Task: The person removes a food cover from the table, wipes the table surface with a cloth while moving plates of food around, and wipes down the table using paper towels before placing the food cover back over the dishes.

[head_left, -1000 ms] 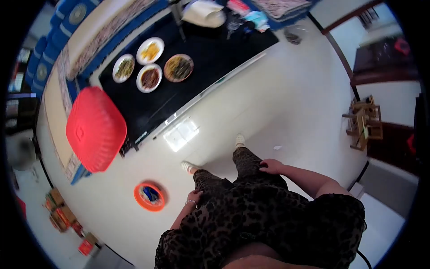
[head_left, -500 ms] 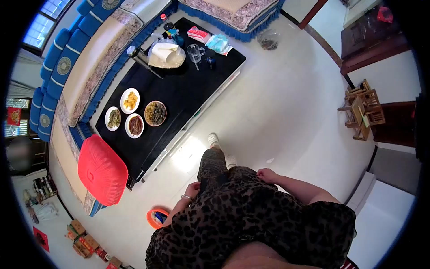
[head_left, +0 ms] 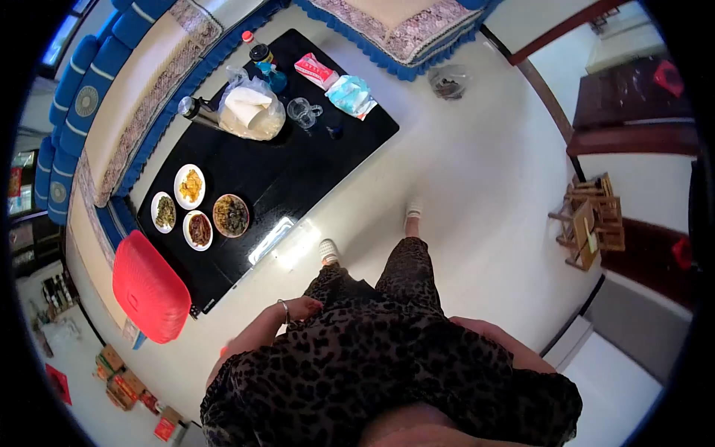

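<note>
My left hand [head_left: 304,308], with a bracelet at the wrist, hangs at the front of my patterned clothes; its fingers are curled and blurred, and nothing can be made out in it. Of my right arm the forearm shows, and the hand [head_left: 463,321] is mostly hidden against the clothes. Ahead stands a black table [head_left: 298,175]. It bears a white plate of yellow food [head_left: 190,186], a plate of green food [head_left: 164,212], a plate of dark red food [head_left: 198,230] and a bowl of dark food [head_left: 231,216].
A red cover [head_left: 149,290] sits at the table's near left corner. Farther along are a plastic bag [head_left: 252,112], a glass mug [head_left: 304,113] and a tissue pack [head_left: 316,71]. A blue sofa [head_left: 86,100] lines the left; wooden stools [head_left: 585,223] stand right.
The view has shifted, and the table lies farther left in it. My feet are now wider apart. My right hand has become mostly hidden, and the orange basin has nearly gone out of sight.
</note>
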Demonstrator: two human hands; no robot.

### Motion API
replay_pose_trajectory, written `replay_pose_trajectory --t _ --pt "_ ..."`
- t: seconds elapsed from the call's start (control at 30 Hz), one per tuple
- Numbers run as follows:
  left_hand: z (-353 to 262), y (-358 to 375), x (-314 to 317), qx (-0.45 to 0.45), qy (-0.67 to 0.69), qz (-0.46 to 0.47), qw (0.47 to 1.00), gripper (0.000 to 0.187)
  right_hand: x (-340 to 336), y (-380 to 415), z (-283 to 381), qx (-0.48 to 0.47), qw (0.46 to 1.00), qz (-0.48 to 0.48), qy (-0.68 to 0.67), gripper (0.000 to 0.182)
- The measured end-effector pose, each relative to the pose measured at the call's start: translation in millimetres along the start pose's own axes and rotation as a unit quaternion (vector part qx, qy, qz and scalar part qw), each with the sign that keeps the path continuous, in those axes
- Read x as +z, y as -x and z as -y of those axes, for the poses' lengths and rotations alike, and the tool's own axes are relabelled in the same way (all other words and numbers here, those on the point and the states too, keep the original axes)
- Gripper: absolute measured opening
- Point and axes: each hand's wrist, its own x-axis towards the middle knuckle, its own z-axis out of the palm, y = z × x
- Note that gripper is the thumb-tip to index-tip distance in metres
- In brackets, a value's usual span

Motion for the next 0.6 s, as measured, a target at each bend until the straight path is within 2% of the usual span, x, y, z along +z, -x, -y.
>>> replay_pose_trajectory --t 0.03,0.07,0.13,0.23,0.3,0.43,0.53,0.6 --pt "-20 -1 0 -0.023 0.024 0.007 0.999 0.038 -20 12 13 0.042 0.998 -0.04 0.017 0.037" --pt "-32 -14 3 -0.009 0.036 0.021 0.999 0.035 -39 25 26 0.084 0.993 -0.078 0.03 0.037" --pt "-58 -43 9 0.0 0.058 0.022 0.998 0.03 -98 25 32 0.097 0.994 0.025 0.034 0.04" --pt "-108 -72 22 -0.005 0.075 0.025 0.997 0.026 -160 54 63 0.229 0.968 -0.1 -0.036 0.041" --pt "-129 -89 31 -0.002 0.058 0.074 0.996 0.031 -189 73 87 0.228 0.972 -0.05 -0.015 0.041" --pt "-174 -71 31 0.058 0.108 0.05 0.991 0.035 -238 83 138 0.228 0.971 0.056 0.048 0.04" --pt "-212 -43 2 0.051 0.16 0.05 0.985 0.035 -266 62 171 0.234 0.959 0.118 0.109 0.04" --pt "-216 -55 -13 0.063 0.162 0.032 0.984 0.033 -286 45 187 0.23 0.946 0.17 0.152 0.04"
